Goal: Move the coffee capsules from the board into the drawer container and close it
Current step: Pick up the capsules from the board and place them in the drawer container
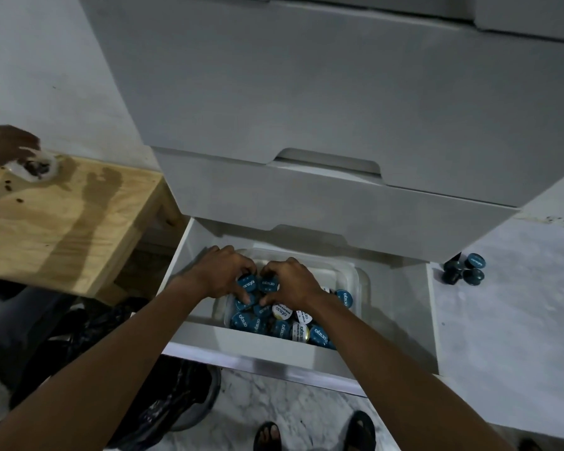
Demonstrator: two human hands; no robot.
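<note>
Both hands were cupped together over clear plastic container (345, 271) in open white bottom drawer (401, 307). Left hand (222, 275) and right hand (290, 281) each pinched blue foil-lidded coffee capsules (264, 323), fingers curled narrow. Container looked nearly full. Best release low, spread pile flat so lid could seat. Pale plywood board (79, 222) at far left carried no visible capsules, only dark specks. Four dark capsules (464, 270) lay on white surface right of drawer. Container lid not seen; another person's hand (4, 148) cut off at left edge.

Raw grainy plywood board (79, 219) at left; smooth matt white drawer (258, 353); clear plastic container (355, 275); glossy foil-topped capsules (280, 323)
</note>
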